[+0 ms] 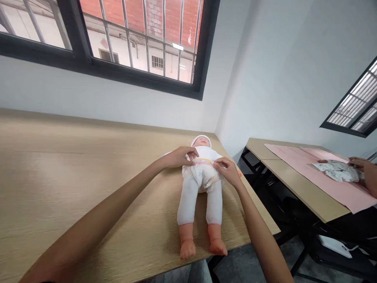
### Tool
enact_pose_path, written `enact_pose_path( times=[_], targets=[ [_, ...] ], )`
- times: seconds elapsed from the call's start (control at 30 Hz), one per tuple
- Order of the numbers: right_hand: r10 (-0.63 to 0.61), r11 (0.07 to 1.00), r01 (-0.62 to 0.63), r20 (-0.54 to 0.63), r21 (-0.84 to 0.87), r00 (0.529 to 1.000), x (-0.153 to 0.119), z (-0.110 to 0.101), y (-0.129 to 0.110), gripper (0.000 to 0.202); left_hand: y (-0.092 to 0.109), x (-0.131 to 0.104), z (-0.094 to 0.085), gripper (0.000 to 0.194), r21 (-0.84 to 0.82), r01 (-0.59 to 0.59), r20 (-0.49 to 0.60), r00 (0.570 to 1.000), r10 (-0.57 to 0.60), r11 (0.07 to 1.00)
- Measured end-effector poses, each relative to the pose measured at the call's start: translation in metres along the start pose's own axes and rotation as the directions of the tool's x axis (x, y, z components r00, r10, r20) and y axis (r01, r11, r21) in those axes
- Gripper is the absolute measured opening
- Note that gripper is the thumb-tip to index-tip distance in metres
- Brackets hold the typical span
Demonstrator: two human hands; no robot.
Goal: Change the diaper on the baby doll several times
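Observation:
A baby doll (pixel 186 202) in a white cap and white clothes lies on its back on the wooden table, its bare feet toward me at the near edge. Around its hips is a white diaper (pixel 203 173) with a coloured strip at the waistband. My left hand (pixel 183 156) has its fingers curled on the waistband's left side, thumb and fingertips at the diaper's edge. On the opposite side, my right hand (pixel 228 169) pinches the waistband near the doll's hip. The diaper's back is hidden beneath the doll.
The wooden table (pixel 73 165) runs along the wall under a barred window (pixel 141 43). Across a gap on the right stands another table (pixel 312 196) with a pink cloth (pixel 294 161), patterned baby clothes (pixel 338 171) and another person's hands (pixel 365 169). A white device (pixel 335 246) rests on a chair below.

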State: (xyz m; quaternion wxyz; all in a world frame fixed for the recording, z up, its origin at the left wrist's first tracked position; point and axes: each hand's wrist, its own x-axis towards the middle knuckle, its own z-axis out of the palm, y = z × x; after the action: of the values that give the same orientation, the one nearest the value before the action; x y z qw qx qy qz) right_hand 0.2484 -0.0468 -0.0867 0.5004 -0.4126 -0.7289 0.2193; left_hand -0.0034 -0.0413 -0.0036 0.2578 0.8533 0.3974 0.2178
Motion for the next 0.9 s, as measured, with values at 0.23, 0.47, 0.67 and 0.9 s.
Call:
enact_pose_path(
  times=[0.23, 0.47, 0.67, 0.9],
  targets=[
    [-0.194, 0.966, 0.194, 0.014, -0.173, 0.981, 0.0, 0.001, -0.007, 0.016, 0.002, 0.0, 0.002, 0.024, -0.02, -0.021, -0.059, 0.998, 0.02, 1.0],
    [-0.183, 0.964, 0.188, 0.042, -0.19, 0.982, 0.0, -0.001, -0.006, 0.014, -0.004, 0.004, 0.011, 0.021, -0.043, -0.065, -0.111, 0.992, 0.06, 0.997],
    [-0.056, 0.994, 0.053, -0.023, -0.096, 0.998, 0.0, 0.003, -0.001, 0.018, 0.0, 0.003, 0.01, 0.017, -0.075, -0.021, -0.154, 0.988, 0.009, 0.997],
    [0.123, 0.98, -0.116, -0.032, 0.163, 0.992, 0.002, 0.003, 0.006, 0.021, -0.003, 0.005, 0.007, 0.008, -0.08, 0.003, -0.166, 0.986, -0.017, 0.997]
  ],
)
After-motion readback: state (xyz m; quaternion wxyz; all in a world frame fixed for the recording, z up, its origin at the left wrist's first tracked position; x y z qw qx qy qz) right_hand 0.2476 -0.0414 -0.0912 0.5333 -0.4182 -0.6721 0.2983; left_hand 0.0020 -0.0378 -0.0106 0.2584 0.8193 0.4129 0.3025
